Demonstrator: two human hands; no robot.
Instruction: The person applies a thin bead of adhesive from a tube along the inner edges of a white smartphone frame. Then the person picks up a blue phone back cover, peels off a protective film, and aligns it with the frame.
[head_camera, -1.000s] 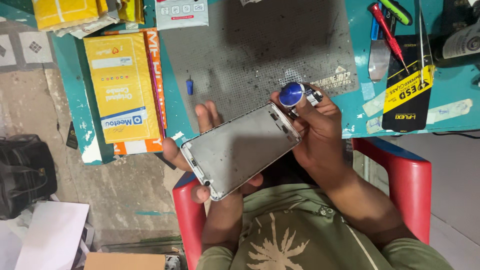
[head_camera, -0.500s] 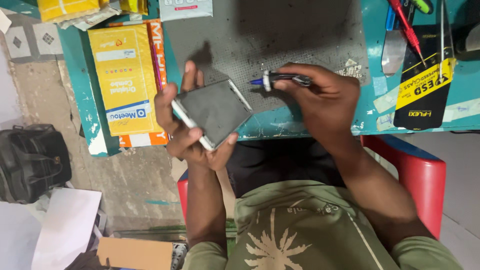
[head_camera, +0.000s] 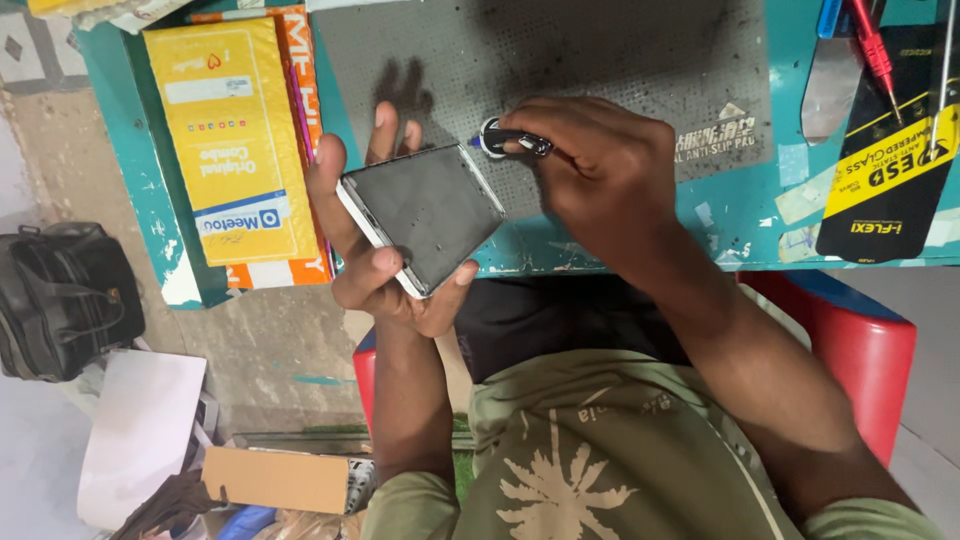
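phone screen panel (head_camera: 425, 212) sits tilted in my left hand (head_camera: 380, 250), fingers wrapped round its edges, held over the near edge of the grey work mat (head_camera: 600, 60); my right hand (head_camera: 600, 180) is closed around a small dark tool (head_camera: 510, 142) with a blue tip, just beside the panel's upper corner, over the mat; a yellow box (head_camera: 235, 140) lies left of the mat; red screwdrivers (head_camera: 872, 40) lie to its right.
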